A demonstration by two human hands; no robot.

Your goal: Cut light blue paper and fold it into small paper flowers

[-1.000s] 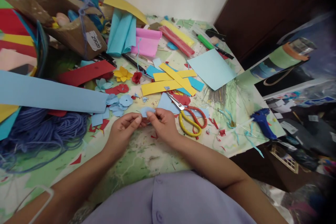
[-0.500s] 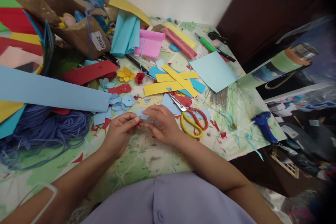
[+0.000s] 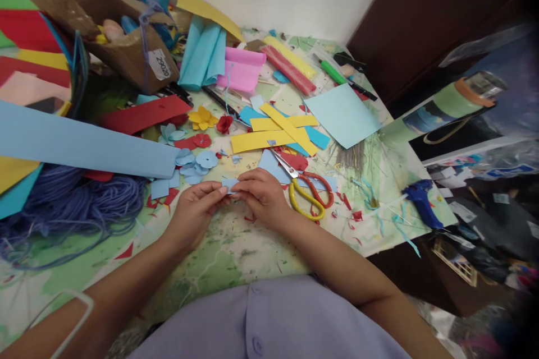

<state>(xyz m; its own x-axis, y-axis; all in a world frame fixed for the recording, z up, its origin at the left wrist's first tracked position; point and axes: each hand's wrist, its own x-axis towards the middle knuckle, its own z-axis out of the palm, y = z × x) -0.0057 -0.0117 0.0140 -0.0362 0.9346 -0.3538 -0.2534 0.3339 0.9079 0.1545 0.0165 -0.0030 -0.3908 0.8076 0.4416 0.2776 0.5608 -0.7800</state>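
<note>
My left hand and my right hand meet over the table's near middle, both pinching a small light blue paper piece between fingertips. Just right of my right hand lie scissors with one yellow and one red handle, blades open. Several cut blue paper flowers lie just beyond my left hand. Crossed yellow paper strips sit further back.
A long light blue paper roll and purple cord fill the left. A cardboard box, rolled papers, a blue sheet and a blue glue gun lie around. The table edge drops at right.
Both hands keep the small blue piece pinched and have turned it slightly between the fingertips; the view shifted a little.
</note>
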